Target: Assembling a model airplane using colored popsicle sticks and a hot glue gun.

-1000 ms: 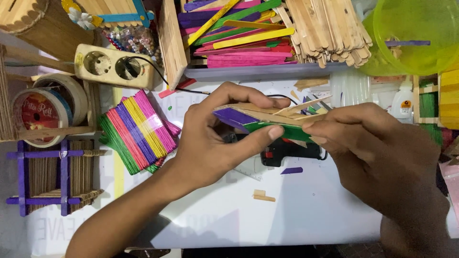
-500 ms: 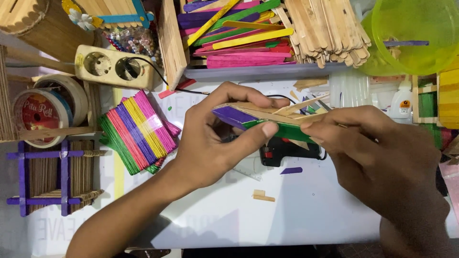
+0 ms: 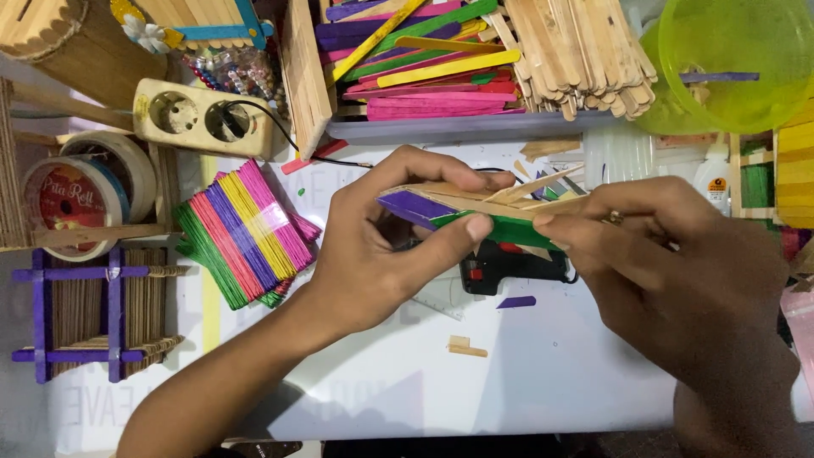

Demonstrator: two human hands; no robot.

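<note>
Both hands, left and right, are pinching a partly built stick piece (purple, green, plain sticks joined), with more sticks waiting unused.

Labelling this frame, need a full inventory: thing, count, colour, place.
stick assembly: one, purple, green and bare wood, held centre
glue gun: one, black, under the assembly
striped stick panel: one, multicolour, left of centre
loose sticks tray: one, grey, coloured and plain sticks, top
power socket: one, cream, top left
tape rolls: two, far left
purple-framed stick piece: one, lower left
bowl: one, yellow-green, top right
left hand: grips purple end
right hand: grips green end
</note>
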